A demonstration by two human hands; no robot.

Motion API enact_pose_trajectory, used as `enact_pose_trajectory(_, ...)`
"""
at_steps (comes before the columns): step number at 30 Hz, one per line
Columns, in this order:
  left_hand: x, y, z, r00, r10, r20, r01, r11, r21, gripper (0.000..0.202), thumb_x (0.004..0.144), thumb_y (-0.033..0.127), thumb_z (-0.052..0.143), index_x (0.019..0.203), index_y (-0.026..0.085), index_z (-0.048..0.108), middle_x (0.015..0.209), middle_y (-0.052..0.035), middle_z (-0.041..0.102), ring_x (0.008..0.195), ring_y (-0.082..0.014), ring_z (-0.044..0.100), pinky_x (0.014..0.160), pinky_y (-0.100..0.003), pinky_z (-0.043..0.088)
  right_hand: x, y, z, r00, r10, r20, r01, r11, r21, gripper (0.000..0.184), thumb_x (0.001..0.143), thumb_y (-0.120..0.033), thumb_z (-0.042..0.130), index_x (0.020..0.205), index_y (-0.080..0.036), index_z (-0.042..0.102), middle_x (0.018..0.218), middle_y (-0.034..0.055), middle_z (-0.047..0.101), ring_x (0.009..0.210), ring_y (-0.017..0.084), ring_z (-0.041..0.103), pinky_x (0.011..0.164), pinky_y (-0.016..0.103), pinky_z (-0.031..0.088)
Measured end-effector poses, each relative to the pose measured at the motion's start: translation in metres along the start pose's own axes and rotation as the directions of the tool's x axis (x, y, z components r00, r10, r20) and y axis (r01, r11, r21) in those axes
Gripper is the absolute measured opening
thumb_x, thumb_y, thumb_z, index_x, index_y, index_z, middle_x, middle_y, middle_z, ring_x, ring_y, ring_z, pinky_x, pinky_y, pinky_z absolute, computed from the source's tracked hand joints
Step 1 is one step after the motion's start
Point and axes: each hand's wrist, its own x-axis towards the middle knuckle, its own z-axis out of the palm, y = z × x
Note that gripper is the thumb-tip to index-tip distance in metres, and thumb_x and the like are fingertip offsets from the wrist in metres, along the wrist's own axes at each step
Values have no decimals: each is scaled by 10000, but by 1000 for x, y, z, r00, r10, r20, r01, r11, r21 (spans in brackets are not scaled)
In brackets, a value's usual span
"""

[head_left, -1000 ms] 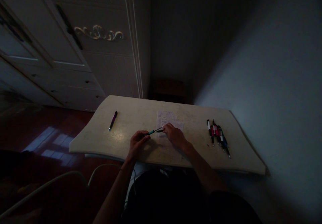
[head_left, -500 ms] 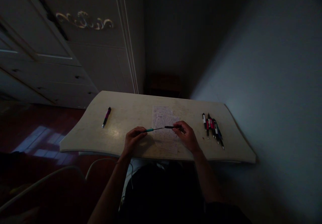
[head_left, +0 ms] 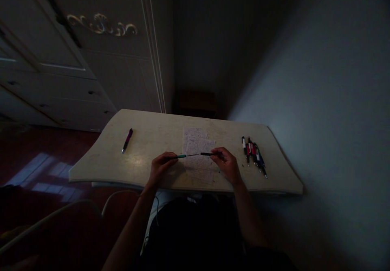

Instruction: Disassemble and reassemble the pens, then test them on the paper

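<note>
The left hand (head_left: 159, 168) has its grip pinching a slim teal barrel (head_left: 181, 156), its thin rod (head_left: 191, 155) toward three o'clock; the right hand (head_left: 228, 166) pinches a narrow black cylinder (head_left: 206, 154) just beyond. Above the off-white bench (head_left: 152, 131), level alignment should help.

clothing (head_left: 195, 232): black, folds lost in shadow | right sleeve (head_left: 271, 259): dark | left hand (head_left: 160, 169): bare | right hand (head_left: 228, 167): bare

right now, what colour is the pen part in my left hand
The pen part in your left hand shows teal at its exposed end; head view.
</note>
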Motion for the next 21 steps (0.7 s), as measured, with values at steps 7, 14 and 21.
enact_pose_trajectory(7,0,3,-1,1000,5,25,-6,999,47,176,639,297,805,752,181,734,842,-52,704,832,-193,656,786,-304,524,1,-1,5,997,-59,59,61,998,-35,157,812,-308,670,937,-213,670,927,46,683,850,175,657,760,289,547)
enact_pose_trajectory(14,2,0,-1,994,26,104,-32,998,50,164,661,302,792,753,182,730,847,-61,706,845,-199,654,817,-322,525,1,-3,19,989,-92,116,96,995,-24,137,813,-297,672,919,-211,683,930,48,692,838,173,662,733,285,551)
enact_pose_trajectory(21,0,3,-1,995,28,100,-36,996,76,195,677,328,779,782,172,726,851,-63,701,839,-197,652,804,-314,526,2,-2,45,988,-88,127,93,995,-32,185,802,-324,674,935,-201,706,930,66,720,813,180,671,740,297,551)
